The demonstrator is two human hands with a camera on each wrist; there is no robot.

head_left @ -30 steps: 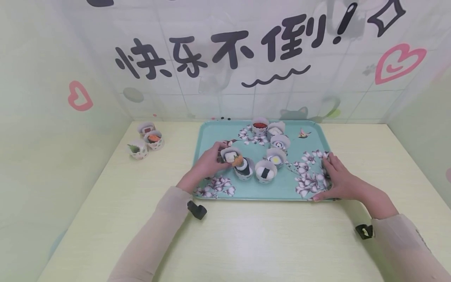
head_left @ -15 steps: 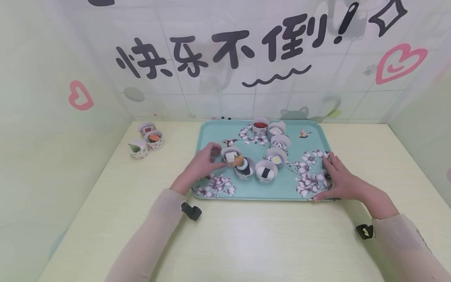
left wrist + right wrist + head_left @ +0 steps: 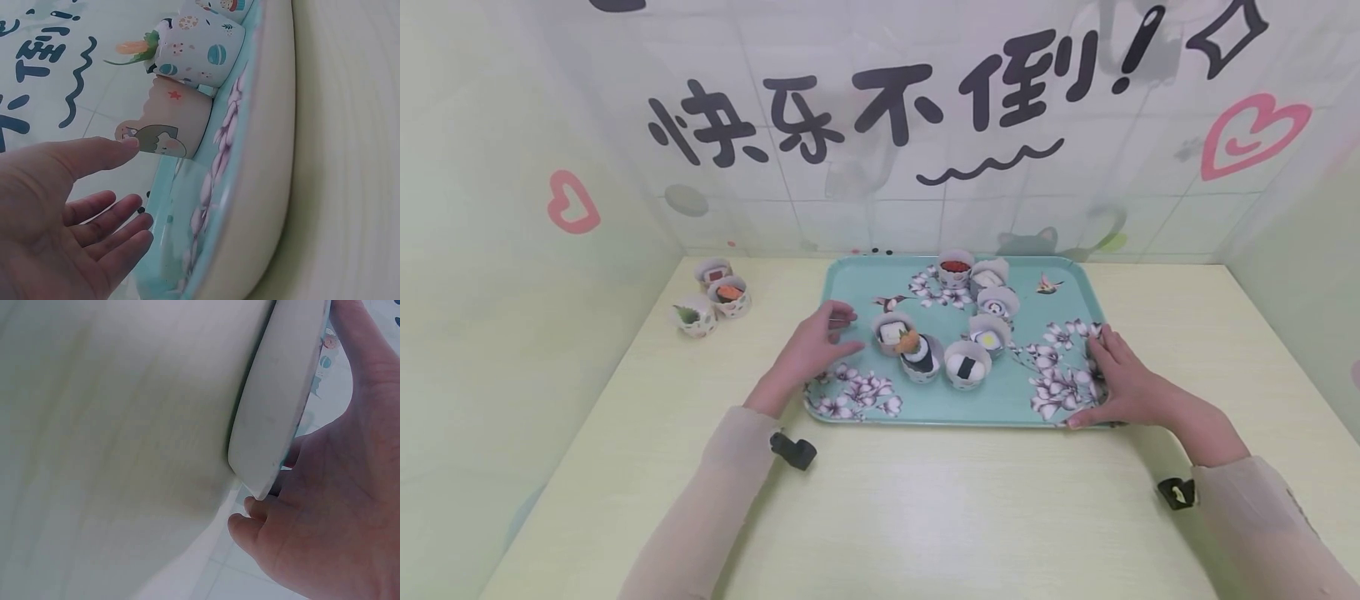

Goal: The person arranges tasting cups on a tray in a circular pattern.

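My left hand (image 3: 811, 346) is over the left part of the turquoise floral tray (image 3: 857, 275), its thumb and fingers spread apart and nothing held. Just right of its fingertips stands a paper cup with a white piece of toy sushi (image 3: 892, 333). In the left wrist view there is a gap between the fingers and this pinkish cup (image 3: 178, 115). Touching that cup is another, with a seaweed-wrapped piece (image 3: 920, 360) topped in orange. My right hand (image 3: 1131, 387) rests across the tray's front right corner, thumb at the front rim and fingers along the right rim.
Several more sushi cups curve across the tray, among them a rice piece with a black band (image 3: 967, 367) and a red-topped one (image 3: 955, 268). Off the tray, at the table's back left, three cups stand together, one with orange topping (image 3: 729, 297). Walls enclose the table (image 3: 925, 508).
My left hand has let go of the cup with the white piece and drawn back to the left, its fingers widening. That cup stays in place. My right hand has not moved.
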